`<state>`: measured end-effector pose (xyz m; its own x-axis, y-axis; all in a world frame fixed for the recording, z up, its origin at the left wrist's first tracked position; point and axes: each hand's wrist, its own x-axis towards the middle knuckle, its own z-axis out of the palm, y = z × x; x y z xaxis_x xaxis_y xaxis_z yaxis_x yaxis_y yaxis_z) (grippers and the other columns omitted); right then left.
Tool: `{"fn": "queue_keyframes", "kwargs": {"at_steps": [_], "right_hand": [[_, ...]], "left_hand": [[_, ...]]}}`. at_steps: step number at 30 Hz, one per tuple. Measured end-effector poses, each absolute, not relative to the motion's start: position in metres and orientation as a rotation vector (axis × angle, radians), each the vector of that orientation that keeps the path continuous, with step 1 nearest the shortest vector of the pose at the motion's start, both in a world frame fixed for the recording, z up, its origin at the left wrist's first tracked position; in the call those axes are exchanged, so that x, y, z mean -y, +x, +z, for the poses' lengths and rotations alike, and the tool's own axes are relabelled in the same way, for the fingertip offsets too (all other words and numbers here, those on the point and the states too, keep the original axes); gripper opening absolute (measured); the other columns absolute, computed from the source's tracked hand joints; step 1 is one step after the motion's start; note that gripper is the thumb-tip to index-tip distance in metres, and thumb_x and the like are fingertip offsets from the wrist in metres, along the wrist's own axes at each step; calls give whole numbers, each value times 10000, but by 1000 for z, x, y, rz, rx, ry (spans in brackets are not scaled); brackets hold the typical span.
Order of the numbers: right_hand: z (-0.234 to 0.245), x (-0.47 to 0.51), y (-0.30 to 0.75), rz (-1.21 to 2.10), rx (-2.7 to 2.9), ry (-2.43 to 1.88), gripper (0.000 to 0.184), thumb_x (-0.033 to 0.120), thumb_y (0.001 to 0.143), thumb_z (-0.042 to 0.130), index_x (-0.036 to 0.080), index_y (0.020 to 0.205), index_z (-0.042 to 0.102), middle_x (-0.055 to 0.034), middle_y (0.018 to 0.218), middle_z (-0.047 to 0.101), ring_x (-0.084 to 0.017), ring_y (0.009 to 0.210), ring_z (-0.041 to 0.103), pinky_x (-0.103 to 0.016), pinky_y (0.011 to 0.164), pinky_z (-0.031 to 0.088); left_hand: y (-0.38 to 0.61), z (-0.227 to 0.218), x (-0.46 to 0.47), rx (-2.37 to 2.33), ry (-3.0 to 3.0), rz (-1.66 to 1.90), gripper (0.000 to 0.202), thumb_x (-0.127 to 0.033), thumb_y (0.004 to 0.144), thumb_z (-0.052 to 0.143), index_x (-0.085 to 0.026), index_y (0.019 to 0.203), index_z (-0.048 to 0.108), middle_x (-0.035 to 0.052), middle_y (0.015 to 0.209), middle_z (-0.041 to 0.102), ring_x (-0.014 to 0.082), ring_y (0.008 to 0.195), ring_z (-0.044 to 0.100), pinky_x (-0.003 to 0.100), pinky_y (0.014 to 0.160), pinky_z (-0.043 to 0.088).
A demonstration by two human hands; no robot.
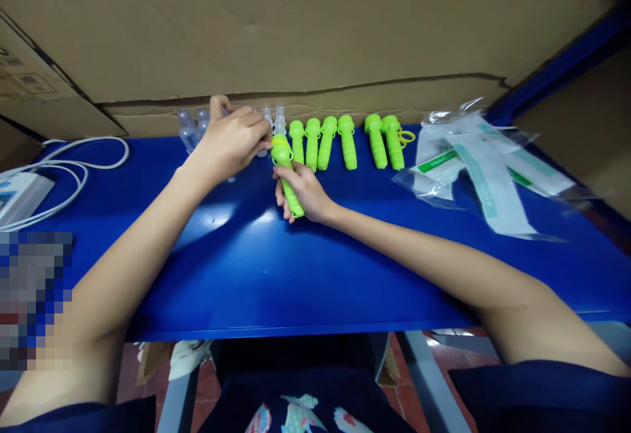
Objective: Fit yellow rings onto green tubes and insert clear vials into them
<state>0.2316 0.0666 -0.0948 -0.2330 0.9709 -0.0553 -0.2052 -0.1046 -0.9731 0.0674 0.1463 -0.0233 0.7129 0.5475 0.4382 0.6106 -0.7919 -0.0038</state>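
Note:
My right hand [305, 193] is wrapped round the lower part of a lime-green ribbed plastic piece [286, 157] that lies slanted on the blue table [246, 269]. The fingertips of my left hand [231, 140] are pinched together at the wide top end of that same piece. What the left fingertips pinch, if anything, is too small to see. Just behind my left hand stand several clear plastic tubes [190, 131].
A row of several more green pieces [345, 140] lies along the back of the table, the rightmost with a yellow ring [408, 136]. Sealed clear packets [483, 170] are heaped at right. A white cable [73, 170] and a white device [22, 196] are at left. Cardboard [296, 32] rises behind.

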Motion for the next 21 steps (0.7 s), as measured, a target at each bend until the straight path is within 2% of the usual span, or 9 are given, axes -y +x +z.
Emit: {"fn": "queue_keyframes", "kwargs": {"at_steps": [4,12,16,21], "right_hand": [[-93,-66,232,1530,1166,-990,483,683,961,635,250,965,420,74,481,586,-159,300,538,-237,254,411],[-92,-66,230,1531,1150,-1017,453,646,978,636,248,969,421,81,464,575,-158,289,533,-236,246,416],[-93,-66,229,1531,1150,-1033,453,640,981,636,248,973,408,86,458,574,-163,287,537,-236,250,420],[-93,-65,228,1514,1131,-1052,454,646,975,639,255,972,408,84,457,569,-170,285,536,-247,241,410]], "left_hand": [[67,-25,-147,908,-2737,-591,252,-277,1004,475,-280,960,723,89,961,767,323,1091,699,607,1091,420],[78,-29,-131,937,-2669,-517,303,-202,967,435,-178,962,737,166,890,758,325,936,738,511,925,516],[82,-32,-123,910,-2619,-555,314,-135,940,433,-173,959,744,145,810,745,284,864,732,452,858,529],[84,-32,-124,871,-2629,-492,327,-98,914,443,-164,965,760,144,794,744,284,875,731,451,870,541]]}}
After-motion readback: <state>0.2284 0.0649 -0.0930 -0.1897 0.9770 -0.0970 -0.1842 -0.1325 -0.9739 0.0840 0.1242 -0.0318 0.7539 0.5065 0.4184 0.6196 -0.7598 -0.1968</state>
